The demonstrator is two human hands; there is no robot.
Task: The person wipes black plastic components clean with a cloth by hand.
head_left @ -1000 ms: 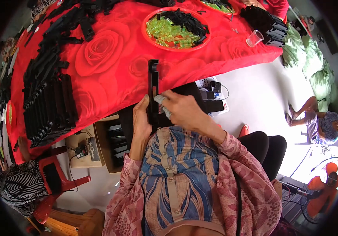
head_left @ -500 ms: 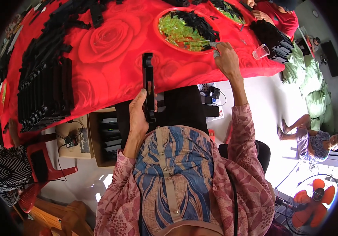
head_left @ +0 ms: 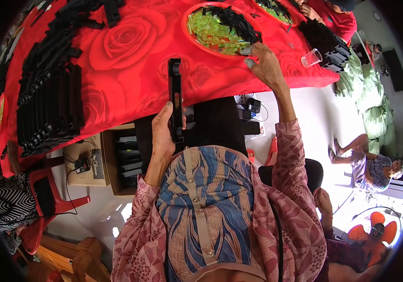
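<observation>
My left hand (head_left: 163,134) is wrapped round a long black plastic spirit level body (head_left: 175,87), held upright at the table's near edge. A small yellowish window shows in its middle. My right hand (head_left: 268,68), with grey covers on thumb and fingertips, is at the near right rim of a round orange-red basin (head_left: 187,41). Its thumb and forefinger are apart, and I see nothing between them. In the basin lie many small green vials (head_left: 211,30) on the left and black strips (head_left: 241,23) on the right.
Black bodies stand stacked (head_left: 51,110) at the table's left. A clear cup (head_left: 311,58) lies by another black stack (head_left: 326,40) on the right, near a person in red (head_left: 344,21). A cardboard box (head_left: 112,164) stands below; an orange fan (head_left: 375,230) is lower right.
My right thumb and forefinger have parted from a pinch at the basin's rim. My left hand still grips the level body. Another person's arm has come in at lower right.
</observation>
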